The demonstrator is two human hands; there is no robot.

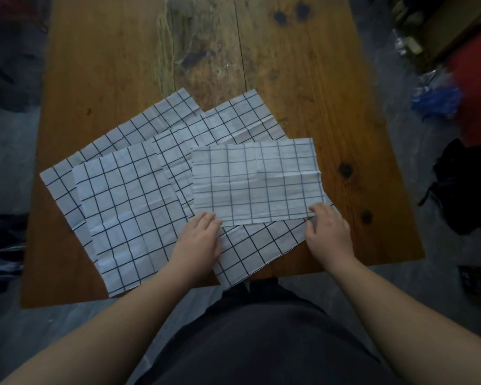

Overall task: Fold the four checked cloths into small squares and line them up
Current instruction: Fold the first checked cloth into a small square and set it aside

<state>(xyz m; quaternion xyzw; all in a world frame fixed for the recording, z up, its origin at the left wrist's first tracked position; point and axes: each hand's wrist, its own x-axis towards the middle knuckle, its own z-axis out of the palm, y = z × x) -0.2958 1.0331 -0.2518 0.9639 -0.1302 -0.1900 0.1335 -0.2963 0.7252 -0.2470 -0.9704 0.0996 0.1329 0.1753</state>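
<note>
Four white cloths with dark checks lie overlapping on the wooden table (303, 79). One lies flat at the far left (117, 134), another flat at the near left (128, 207), and a third (250, 251) spreads under the others and hangs over the near edge. The fourth, a folded cloth (256, 182), rests on top at the right as a rectangle with its paler side up. My left hand (200, 237) is at its near left corner, my right hand (328, 232) at its near right corner, fingers closed on the cloth's edge.
The table's far half is bare wood with dark knots (345, 169). A black bag (467, 187) and blue plastic (436, 98) lie on the floor to the right, and dark clutter sits on the floor to the left.
</note>
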